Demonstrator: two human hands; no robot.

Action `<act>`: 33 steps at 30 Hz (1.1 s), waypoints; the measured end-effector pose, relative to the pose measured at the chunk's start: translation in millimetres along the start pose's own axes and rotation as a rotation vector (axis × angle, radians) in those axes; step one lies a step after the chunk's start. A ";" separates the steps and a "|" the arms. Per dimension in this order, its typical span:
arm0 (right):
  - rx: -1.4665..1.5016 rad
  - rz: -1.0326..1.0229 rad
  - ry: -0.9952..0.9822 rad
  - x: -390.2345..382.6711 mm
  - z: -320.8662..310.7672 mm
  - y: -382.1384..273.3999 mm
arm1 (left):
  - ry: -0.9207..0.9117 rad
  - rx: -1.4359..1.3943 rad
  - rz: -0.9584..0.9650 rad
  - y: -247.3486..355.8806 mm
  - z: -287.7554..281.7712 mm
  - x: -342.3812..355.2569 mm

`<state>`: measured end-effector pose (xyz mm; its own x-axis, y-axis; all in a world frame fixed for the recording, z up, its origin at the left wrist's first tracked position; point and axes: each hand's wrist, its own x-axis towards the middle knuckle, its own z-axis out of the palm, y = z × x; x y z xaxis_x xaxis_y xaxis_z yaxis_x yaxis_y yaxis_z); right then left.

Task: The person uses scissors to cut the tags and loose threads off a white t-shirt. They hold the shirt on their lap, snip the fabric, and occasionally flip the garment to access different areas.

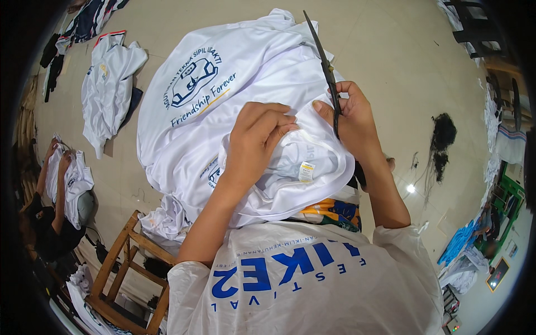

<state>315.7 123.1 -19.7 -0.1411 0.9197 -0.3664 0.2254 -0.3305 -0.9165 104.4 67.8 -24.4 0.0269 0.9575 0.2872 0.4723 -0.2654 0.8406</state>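
Observation:
A white T-shirt with a dark blue print and a yellow line is spread over my lap. Its neck opening faces me, with a small white and yellow label inside. My left hand is closed, pinching the fabric at the collar's edge. Black scissors are in my right hand, their long blades pointing away from me and looking closed. The thumb of that hand lies by the fabric near the handles. Parts of the collar under my left fingers are hidden.
Another white shirt lies on the tiled floor at the left. A co-worker at far left handles a white garment. Beside me stands a wooden stool. Black thread lies tangled on the floor at right.

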 end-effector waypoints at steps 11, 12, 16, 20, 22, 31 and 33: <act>0.063 -0.087 0.182 -71.0 -21.7 -50.0 | -0.083 -0.176 -0.231 -12.0 -7.4 -1.6; 0.185 0.011 0.013 -84.8 -27.9 -50.4 | -0.097 -0.180 -0.238 -12.8 -7.6 -0.9; 0.485 0.401 -0.448 -130.1 -50.6 -38.4 | -0.164 -0.251 -0.331 -12.9 -5.7 3.6; 0.660 0.654 -0.575 -146.4 -53.8 -23.5 | -0.176 -0.263 -0.342 -14.9 -3.4 5.4; 0.677 0.708 -0.563 -148.3 -54.8 -22.5 | -0.149 -0.253 -0.322 -14.3 -2.2 4.7; 0.657 0.791 -0.566 -150.1 -55.0 -21.8 | -0.144 -0.230 -0.351 -4.6 -6.6 3.2; 0.656 0.790 -0.563 -150.7 -55.2 -20.7 | -0.143 -0.228 -0.343 -5.6 -6.1 2.0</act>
<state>385.5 3.0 63.3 -0.6281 0.2403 -0.7401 -0.0759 -0.9655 -0.2490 96.4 70.5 -25.7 0.0315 0.9964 -0.0790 0.2686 0.0677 0.9609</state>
